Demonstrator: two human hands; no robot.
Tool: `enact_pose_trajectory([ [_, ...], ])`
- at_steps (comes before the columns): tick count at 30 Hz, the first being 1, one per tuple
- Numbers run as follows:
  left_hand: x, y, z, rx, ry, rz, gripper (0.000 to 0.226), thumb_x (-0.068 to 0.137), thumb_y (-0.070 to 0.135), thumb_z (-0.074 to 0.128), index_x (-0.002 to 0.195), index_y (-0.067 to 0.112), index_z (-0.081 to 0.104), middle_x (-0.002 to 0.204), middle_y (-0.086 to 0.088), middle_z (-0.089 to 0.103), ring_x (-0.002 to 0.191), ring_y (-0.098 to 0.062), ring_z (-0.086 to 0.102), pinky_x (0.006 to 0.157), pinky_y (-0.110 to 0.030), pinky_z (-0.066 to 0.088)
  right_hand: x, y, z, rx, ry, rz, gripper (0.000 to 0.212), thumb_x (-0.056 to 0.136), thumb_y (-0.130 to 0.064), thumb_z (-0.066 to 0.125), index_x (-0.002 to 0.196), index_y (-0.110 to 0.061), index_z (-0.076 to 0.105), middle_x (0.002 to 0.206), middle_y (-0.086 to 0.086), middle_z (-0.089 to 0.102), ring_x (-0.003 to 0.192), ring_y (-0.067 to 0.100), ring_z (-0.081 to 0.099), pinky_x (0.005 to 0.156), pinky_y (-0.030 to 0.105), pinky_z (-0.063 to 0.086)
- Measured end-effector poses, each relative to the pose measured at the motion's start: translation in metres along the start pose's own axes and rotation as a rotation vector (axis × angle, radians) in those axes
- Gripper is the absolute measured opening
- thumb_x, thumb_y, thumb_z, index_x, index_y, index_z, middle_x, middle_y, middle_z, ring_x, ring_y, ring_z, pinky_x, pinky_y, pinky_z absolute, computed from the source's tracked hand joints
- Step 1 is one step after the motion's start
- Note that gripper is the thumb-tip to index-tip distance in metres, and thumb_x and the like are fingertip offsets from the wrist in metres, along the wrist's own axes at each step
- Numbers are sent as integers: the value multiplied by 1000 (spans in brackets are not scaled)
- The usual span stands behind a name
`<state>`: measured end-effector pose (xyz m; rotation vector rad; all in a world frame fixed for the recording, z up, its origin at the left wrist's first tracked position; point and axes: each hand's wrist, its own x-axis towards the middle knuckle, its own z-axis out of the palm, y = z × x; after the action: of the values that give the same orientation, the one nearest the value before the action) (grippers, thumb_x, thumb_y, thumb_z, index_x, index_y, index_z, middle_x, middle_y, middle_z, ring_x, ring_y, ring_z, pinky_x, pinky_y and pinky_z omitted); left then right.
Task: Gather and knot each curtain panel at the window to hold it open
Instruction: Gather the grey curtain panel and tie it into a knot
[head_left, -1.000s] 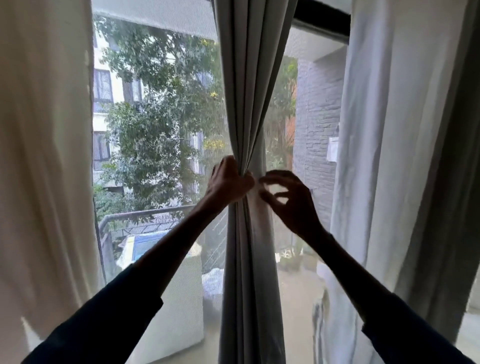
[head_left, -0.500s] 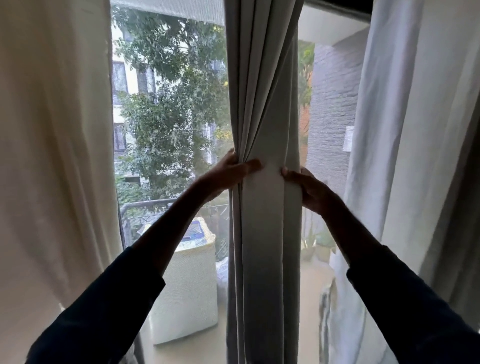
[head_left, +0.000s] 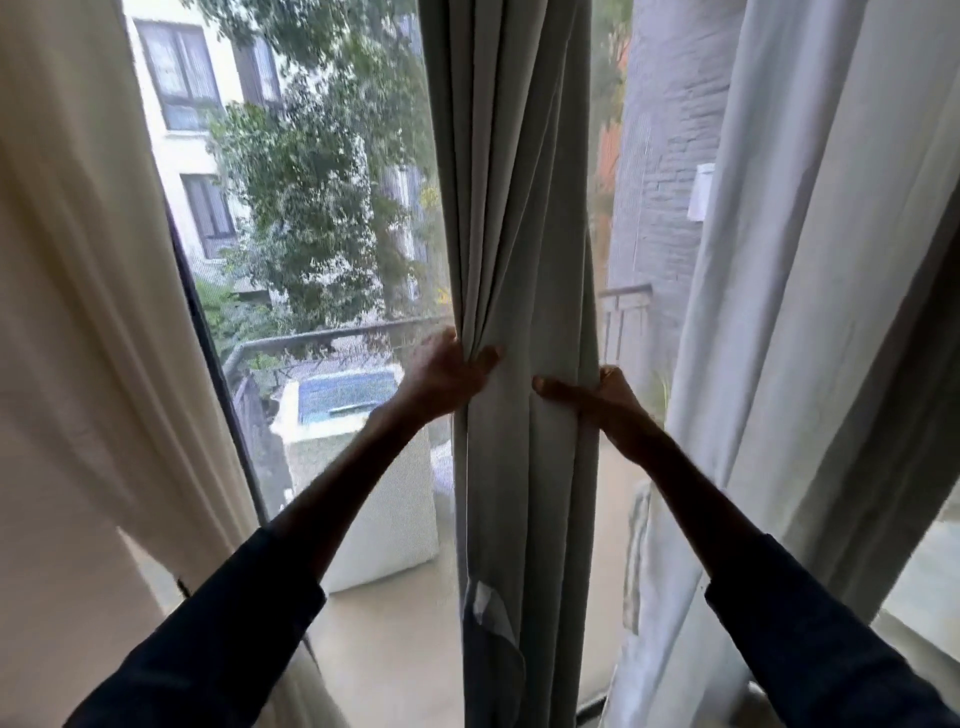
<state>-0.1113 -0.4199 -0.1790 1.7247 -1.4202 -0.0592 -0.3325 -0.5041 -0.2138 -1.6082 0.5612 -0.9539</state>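
Note:
A grey curtain panel (head_left: 514, 208) hangs bunched in folds down the middle of the window. My left hand (head_left: 447, 374) clasps its left edge at mid height, thumb across the front folds. My right hand (head_left: 597, 397) grips its right edge at about the same height, thumb pointing left over the cloth. Between the two hands the fabric is gathered into a narrow column. A cream curtain panel (head_left: 78, 312) hangs loose at the left and a pale grey-white panel (head_left: 810, 312) hangs loose at the right.
The window glass (head_left: 311, 234) shows trees, a building and a balcony rail outside. A white box-shaped unit (head_left: 363, 493) stands on the balcony floor. A dark window frame (head_left: 218, 374) runs beside the cream panel. A grey brick wall (head_left: 670, 156) rises at right.
My view has tilted downward and both hands have slid lower along the grey panel. My right hand, apart from the cloth a second ago, now grips its right edge.

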Motion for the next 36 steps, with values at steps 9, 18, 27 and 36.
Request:
enact_pose_trajectory([
  [9, -97, -33, 83, 297, -144, -162, 35, 95, 32, 55, 100, -2, 64, 95, -24, 67, 87, -40, 64, 62, -32, 40, -66, 139, 25, -380, 315, 222, 40, 77, -41, 86, 84, -3, 75, 74, 1, 72, 66, 17, 70, 56, 27, 55],
  [18, -130, -37, 124, 400, -320, -112, 35, 86, 24, 54, 100, -7, 60, 100, -27, 63, 96, -43, 59, 79, -45, 46, -113, 186, 75, -880, 123, 188, 39, 89, -31, 63, 120, -10, 51, 94, 17, 72, 88, 40, 68, 65, 38, 45],
  [27, -123, -43, 114, 94, -555, -147, 33, 66, 24, 52, 92, 9, 63, 98, -19, 68, 95, -37, 64, 84, -41, 51, -116, 181, 86, -922, -52, 214, 56, 95, -34, 46, 140, -5, 31, 109, 18, 70, 95, 43, 67, 79, 44, 53],
  [36, -120, -42, 130, 78, -436, -211, 45, 84, 43, 73, 106, 6, 61, 89, 2, 60, 84, -19, 57, 72, -29, 40, -117, 175, 79, -974, -352, 230, 74, 85, -28, 56, 150, -4, 30, 141, 19, 50, 120, 40, 56, 89, 39, 46],
])
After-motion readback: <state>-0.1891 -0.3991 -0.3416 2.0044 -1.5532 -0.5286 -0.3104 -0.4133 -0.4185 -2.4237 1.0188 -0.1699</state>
